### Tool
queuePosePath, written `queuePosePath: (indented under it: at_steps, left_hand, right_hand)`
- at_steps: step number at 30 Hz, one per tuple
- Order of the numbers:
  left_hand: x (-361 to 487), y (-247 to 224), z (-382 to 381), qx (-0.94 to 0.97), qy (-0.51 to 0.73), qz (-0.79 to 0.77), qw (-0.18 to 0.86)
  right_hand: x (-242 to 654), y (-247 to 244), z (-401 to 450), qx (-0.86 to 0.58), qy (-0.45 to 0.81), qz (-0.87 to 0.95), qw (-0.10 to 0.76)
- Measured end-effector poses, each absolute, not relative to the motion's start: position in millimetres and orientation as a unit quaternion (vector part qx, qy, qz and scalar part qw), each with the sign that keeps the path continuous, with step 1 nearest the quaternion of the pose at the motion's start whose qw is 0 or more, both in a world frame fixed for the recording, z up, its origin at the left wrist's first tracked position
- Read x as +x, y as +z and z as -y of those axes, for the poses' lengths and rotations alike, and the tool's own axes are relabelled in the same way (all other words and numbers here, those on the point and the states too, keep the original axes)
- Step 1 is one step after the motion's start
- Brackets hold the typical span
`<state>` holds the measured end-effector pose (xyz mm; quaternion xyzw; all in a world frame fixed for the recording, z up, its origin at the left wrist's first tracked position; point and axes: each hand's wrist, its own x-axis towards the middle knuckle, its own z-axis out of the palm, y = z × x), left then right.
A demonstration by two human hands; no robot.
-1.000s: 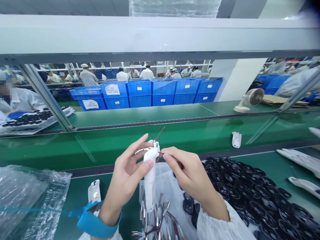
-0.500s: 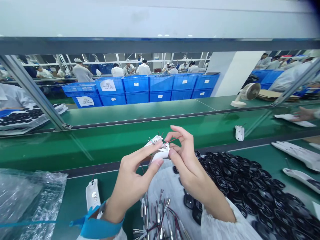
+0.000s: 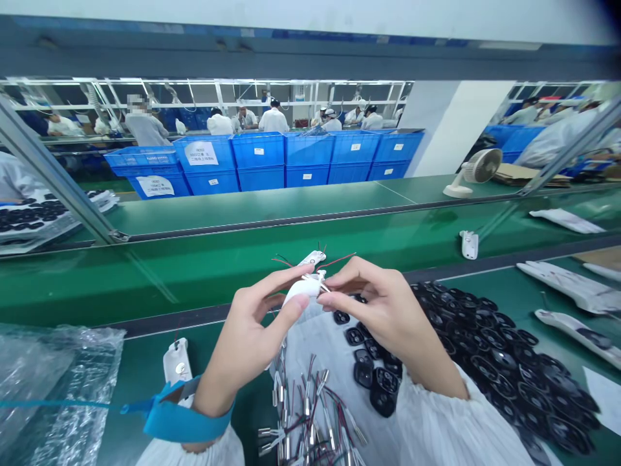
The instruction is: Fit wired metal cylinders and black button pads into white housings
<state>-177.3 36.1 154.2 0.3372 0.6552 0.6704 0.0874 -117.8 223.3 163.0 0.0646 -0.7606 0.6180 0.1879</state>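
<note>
My left hand (image 3: 259,330) is closed round a curved white plastic housing (image 3: 301,289), thumb in front and fingers behind. At the housing's right end, the thumb and forefinger of my right hand (image 3: 373,291) pinch a thin pale part (image 3: 324,287), mostly hidden by the fingertips. Fine red and dark wires stick out above the housing to both sides. Just behind it, a second white housing (image 3: 314,258) with wires shows against the green belt. Below my hands, small metal cylinders with wires (image 3: 310,414) lie in a pile. A blue wrist strap (image 3: 189,417) circles my left wrist.
Black rounded plastic parts (image 3: 495,362) spread over a white cloth (image 3: 315,340) at right. White housings (image 3: 572,285) lie farther right; another (image 3: 177,362) is at left beside clear plastic bags (image 3: 58,388). A fan (image 3: 473,173) and blue bins (image 3: 257,162) stand beyond the belt.
My right hand's raised, spread fingers have come down and closed at the housing's end. The view has tilted slightly. A co-worker's hand at far right has left the white part there.
</note>
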Motion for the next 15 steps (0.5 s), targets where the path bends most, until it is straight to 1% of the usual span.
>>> queuePosePath:
  at_steps: [3,6,9,11,13,15]
  left_hand:
    - [-180.5,154.3,-36.1,0.331,0.676,-0.651,0.099]
    - [-182.6,154.2,-37.0,0.312,0.682,-0.655,0.086]
    - [-183.9,154.1,-35.7,0.300,0.675,-0.672,0.059]
    - [-185.1,154.1,-33.5,0.298,0.666,-0.682,0.050]
    - [-186.9,154.1,-31.5,0.295,0.662,-0.687,0.045]
    - [-188.8,153.5,-30.4,0.289,0.663,-0.690,0.042]
  right_hand:
    - [-119.5,164.6,-228.6,0.065,0.615,0.771,0.150]
    - [-126.2,155.2,-244.1,0.043,0.570,0.816,0.083]
    - [-139.2,125.1,-264.9,-0.049,0.442,0.896,-0.002]
    - [-148.2,98.7,-275.8,-0.123,0.351,0.927,-0.042]
    - [-154.8,75.7,-281.4,-0.163,0.321,0.931,-0.061]
    - [-158.2,61.9,-281.7,-0.178,0.326,0.926,-0.067]
